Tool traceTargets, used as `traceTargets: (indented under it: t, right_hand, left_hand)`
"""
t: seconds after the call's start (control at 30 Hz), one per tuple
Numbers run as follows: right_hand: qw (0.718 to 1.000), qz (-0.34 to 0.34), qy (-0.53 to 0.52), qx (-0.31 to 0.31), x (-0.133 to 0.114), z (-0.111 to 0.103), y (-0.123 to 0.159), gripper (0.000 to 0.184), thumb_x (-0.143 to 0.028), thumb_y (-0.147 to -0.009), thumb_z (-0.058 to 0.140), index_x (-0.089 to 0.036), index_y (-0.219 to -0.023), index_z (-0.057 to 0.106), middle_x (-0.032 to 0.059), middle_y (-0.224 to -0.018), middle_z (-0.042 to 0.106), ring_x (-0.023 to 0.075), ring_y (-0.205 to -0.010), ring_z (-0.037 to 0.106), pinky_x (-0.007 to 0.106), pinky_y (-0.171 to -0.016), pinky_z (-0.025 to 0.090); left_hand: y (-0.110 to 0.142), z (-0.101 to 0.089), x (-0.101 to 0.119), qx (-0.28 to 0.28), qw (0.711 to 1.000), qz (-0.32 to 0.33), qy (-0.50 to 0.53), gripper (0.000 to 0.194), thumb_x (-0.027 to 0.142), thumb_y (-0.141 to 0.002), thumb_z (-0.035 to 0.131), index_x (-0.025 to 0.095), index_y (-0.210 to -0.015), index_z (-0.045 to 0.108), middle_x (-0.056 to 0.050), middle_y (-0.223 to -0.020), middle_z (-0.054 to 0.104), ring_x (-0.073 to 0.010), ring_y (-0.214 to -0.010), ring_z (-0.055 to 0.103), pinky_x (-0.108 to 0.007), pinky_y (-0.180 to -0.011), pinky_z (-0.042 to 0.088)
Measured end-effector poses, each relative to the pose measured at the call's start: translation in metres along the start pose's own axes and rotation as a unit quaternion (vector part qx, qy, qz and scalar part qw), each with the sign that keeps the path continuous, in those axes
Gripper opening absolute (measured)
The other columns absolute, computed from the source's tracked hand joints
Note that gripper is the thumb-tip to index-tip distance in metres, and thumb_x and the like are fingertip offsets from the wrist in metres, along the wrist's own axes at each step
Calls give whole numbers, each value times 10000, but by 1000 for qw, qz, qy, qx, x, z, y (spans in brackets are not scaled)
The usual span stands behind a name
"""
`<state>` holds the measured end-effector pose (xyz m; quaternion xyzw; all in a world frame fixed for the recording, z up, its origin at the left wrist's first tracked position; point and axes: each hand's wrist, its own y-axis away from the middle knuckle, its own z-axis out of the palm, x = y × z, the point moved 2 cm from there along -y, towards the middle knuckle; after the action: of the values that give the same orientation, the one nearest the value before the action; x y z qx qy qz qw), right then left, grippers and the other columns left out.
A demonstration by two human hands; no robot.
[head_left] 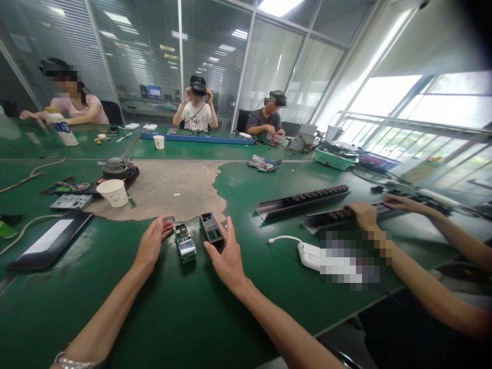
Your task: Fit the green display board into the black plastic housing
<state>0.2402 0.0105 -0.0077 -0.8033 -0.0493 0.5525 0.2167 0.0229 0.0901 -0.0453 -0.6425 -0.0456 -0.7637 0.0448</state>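
My left hand (151, 243) is open with its fingers extended, just left of a small circuit board assembly (185, 243) with a pale block on it. That assembly lies on the green tabletop and is apart from the hand. A dark grey plastic housing (211, 229) with rectangular cutouts sits to its right. Around the housing's right and near sides is my right hand (227, 259), thumb and fingers spread. Whether those fingers touch the housing I cannot tell. Part of its right side is hidden.
On the left are a dark flat panel (52, 241), a paper cup (113, 192) and electronic parts. A brown sheet (172, 187) lies ahead. At right, a co-worker's hands (363, 214) touch a long metal rail (326, 219), near a white adapter (309, 255). Several people sit across the table.
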Motion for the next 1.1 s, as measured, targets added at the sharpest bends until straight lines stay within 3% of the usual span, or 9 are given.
traceTargets:
  t: [0.17, 0.33, 0.5, 0.73, 0.9, 1.1]
  right_hand:
    - [1000, 11, 16, -13, 16, 3, 6, 929, -224, -821, 657, -197, -1534, 63, 102, -1396, 527, 247, -1303, 486, 448, -1105, 371]
    - [998, 20, 52, -8, 19, 6, 9, 1037, -269, -766, 723, -178, -1536, 35, 162, -1484, 399, 297, -1375, 380, 504, -1116, 338]
    - [999, 13, 39, -23, 17, 4, 10, 914, -233, -842, 632, -188, -1536, 39, 131, -1443, 468, 268, -1324, 459, 481, -1107, 362]
    - [999, 5, -37, -6, -16, 4, 7, 870, -240, -863, 624, -212, -1533, 69, 87, -1419, 504, 236, -1300, 490, 438, -1110, 375]
    - [997, -7, -64, -43, -40, 26, 10, 910, -211, -825, 664, -215, -1530, 89, 94, -1444, 474, 237, -1323, 464, 422, -1108, 380]
    - [997, -13, -46, -60, -46, 46, 7, 921, -192, -819, 651, -193, -1531, 66, 106, -1406, 516, 240, -1291, 501, 417, -1088, 400]
  left_hand:
    - [0, 0, 0, -2, 1000, 11, -2, 519, 560, -910, 504, 153, -1219, 594, -126, -1125, 672, -234, -1061, 640, -457, -1036, 437]
    - [-1, 0, -3, -3, 1000, 14, -7, 520, 560, -911, 501, 155, -1225, 589, -122, -1118, 675, -233, -1057, 643, -458, -1031, 440]
    - [-2, -1, -3, -1, 1000, 11, -7, 513, 551, -914, 498, 156, -1228, 590, -127, -1120, 680, -234, -1052, 650, -451, -1015, 453]
    - [0, 0, -1, -2, 1000, 20, -8, 506, 547, -910, 508, 155, -1217, 593, -131, -1123, 678, -233, -1051, 649, -440, -1000, 464]
    - [1, -2, -1, 1, 1000, 19, 1, 518, 560, -896, 517, 148, -1200, 600, -127, -1096, 682, -226, -1021, 658, -425, -985, 475]
    - [4, -1, 2, -3, 1000, 24, 14, 480, 541, -910, 506, 161, -1186, 603, -113, -1085, 679, -220, -1030, 654, -419, -991, 473]
